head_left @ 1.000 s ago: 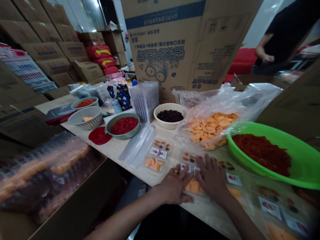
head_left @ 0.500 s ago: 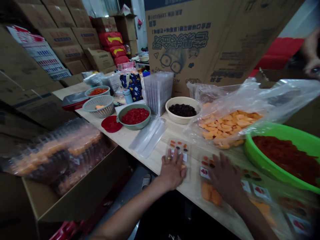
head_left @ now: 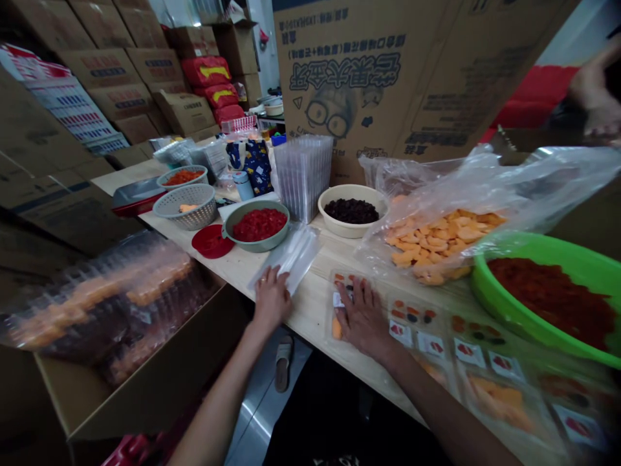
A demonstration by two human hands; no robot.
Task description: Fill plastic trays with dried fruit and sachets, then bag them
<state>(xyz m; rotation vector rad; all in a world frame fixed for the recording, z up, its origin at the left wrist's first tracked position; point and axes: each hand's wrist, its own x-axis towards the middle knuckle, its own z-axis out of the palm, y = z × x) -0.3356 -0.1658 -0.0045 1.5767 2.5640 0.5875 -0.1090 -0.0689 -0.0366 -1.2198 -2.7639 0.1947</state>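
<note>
My left hand (head_left: pixel 272 296) rests at the near edge of a stack of clear plastic sleeves (head_left: pixel 297 251), its fingers apart and slightly bent on the film. My right hand (head_left: pixel 363 320) lies with fingers spread over a clear compartment tray (head_left: pixel 336 315), partly hiding it. Orange, dark and pale pieces and a small printed packet show in that tray. To its right stand more filled trays (head_left: pixel 427 346), each with printed packets and orange pieces.
Behind are a green bowl of red pieces (head_left: pixel 281 241), a cream bowl of dark pieces (head_left: pixel 334 228), and a plastic bag of orange pieces (head_left: pixel 436 236). A bright green basin (head_left: pixel 514 291) stands right. Lower left is a carton (head_left: pixel 145 388) of packed trays. Another person's hand (head_left: pixel 601 116) shows far right.
My left hand has moved left from the tray onto the plastic sleeves. My right hand has moved left from the neighbouring tray onto the one my left hand was covering.
</note>
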